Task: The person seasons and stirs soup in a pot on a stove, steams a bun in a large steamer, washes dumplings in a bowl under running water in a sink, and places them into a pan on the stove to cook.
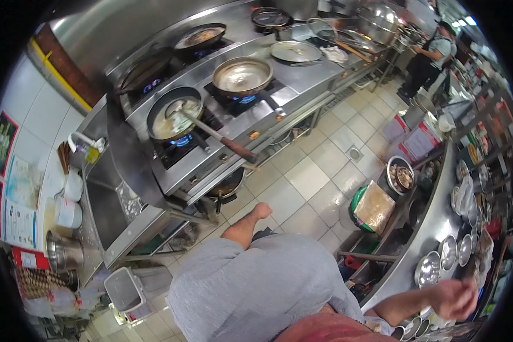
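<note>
My left hand (pixel 262 211) hangs over the tiled floor by my side, its fingers curled in with nothing seen in them. To the right, my right hand (pixel 455 299) is over the steel counter among metal bowls (pixel 427 269). Its fingers are bent and pressed together; what they hold, if anything, I cannot make out. On the stove, a ladle (pixel 216 134) rests in a frying pan (pixel 175 113) with pale liquid and food, above a blue flame. Beside it, a second pan (pixel 242 76) with a shiny inside sits over another lit burner.
A sink (pixel 117 196) with a tap is at the left, near a grey bin (pixel 125 289). Behind me stand a tub with a board (pixel 373 207) on top and a bowl of food (pixel 400 175). A person (pixel 433 57) stands at the far right end.
</note>
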The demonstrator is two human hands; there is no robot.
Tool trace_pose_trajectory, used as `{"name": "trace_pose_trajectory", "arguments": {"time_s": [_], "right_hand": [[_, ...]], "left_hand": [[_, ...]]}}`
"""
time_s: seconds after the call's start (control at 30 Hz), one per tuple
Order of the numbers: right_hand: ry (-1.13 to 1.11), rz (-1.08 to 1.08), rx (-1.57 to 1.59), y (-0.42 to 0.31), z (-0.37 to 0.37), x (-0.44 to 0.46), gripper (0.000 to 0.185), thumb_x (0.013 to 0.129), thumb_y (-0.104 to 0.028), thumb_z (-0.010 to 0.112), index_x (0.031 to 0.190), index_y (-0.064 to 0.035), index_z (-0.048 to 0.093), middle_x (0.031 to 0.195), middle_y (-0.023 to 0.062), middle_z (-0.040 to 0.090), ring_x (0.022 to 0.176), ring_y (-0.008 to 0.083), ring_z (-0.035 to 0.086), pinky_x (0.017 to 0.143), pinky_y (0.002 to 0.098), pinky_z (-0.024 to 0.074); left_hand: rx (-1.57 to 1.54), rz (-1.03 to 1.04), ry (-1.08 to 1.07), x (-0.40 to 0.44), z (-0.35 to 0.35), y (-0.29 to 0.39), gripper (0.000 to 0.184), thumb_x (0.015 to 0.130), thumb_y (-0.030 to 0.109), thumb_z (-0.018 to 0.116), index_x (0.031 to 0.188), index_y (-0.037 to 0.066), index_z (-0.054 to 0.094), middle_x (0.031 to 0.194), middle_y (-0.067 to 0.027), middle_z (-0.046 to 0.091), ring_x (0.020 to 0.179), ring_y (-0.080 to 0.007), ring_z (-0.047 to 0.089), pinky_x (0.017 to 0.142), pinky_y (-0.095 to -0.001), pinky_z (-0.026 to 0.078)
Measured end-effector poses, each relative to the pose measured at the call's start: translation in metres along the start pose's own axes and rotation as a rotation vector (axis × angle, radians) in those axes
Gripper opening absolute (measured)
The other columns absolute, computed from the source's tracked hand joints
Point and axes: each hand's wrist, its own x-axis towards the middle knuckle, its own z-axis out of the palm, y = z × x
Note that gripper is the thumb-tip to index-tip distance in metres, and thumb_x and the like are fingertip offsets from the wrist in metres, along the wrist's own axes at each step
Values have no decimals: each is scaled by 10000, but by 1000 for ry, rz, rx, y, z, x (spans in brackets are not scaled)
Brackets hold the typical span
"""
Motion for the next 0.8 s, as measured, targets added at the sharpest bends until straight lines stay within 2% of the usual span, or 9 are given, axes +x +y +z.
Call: {"name": "trace_pose_trajectory", "arguments": {"time_s": [0.1,0.2,0.3,0.43,0.5,0.57,0.63,0.7,0.8], "right_hand": [[-300,683,131,-57,69,-77,165,779,-39,505,880,74,572,838,126,557,732,165,532,689,234,415],[-966,746,403,-154,162,-125,315,715,-22,611,1024,0,556,929,101,551,810,191,505,713,304,420],[-1343,560,750,-230,228,-180,502,698,-141,693,1158,-78,502,1003,181,505,895,322,497,746,384,424],[-1511,255,687,-296,284,-264,651,681,-155,691,1255,-105,387,1090,187,451,928,340,489,761,441,418],[-1534,155,627,-312,304,-297,696,680,-139,680,1287,-119,339,1124,192,430,940,349,488,762,461,417],[-1900,89,424,-324,322,-315,726,699,-87,629,1325,-144,265,1152,193,414,953,346,491,748,466,432],[-2027,97,413,-331,332,-312,744,713,-52,581,1351,-139,209,1149,213,422,963,354,512,746,458,455],[-2122,246,532,-336,331,-312,763,725,-55,570,1367,-128,164,1129,232,442,948,368,540,761,453,469],[-2110,311,617,-344,320,-307,776,720,-43,560,1370,-97,140,1088,248,476,928,392,550,796,444,460]], "left_hand": [[-23,4,56,-22,-28,-54,314,736,301,503,792,34,659,888,-193,615,864,-343,585,773,-428,458],[138,-47,36,-34,-32,-129,289,726,290,521,801,50,662,893,-175,621,850,-339,590,756,-426,464],[339,39,56,-66,-33,-194,323,709,348,558,836,71,666,861,-166,634,826,-328,601,751,-385,471],[-18,-397,239,-134,-48,-211,225,755,214,501,804,63,660,863,-171,627,836,-319,607,736,-424,478],[-106,-337,378,-168,-38,-224,237,764,207,475,803,57,653,866,-185,621,837,-333,604,735,-434,475],[-62,-399,233,-192,-22,-241,291,782,257,450,812,45,647,891,-186,617,856,-355,590,751,-439,463],[191,-337,51,-205,8,-266,289,785,256,439,817,66,654,901,-170,621,849,-354,590,766,-436,457],[-174,-564,136,-225,40,-263,264,783,232,445,802,74,656,891,-153,629,833,-327,600,765,-432,461],[-47,-448,166,-258,72,-247,243,790,186,439,859,87,650,871,-139,637,823,-300,608,736,-418,472]]}}
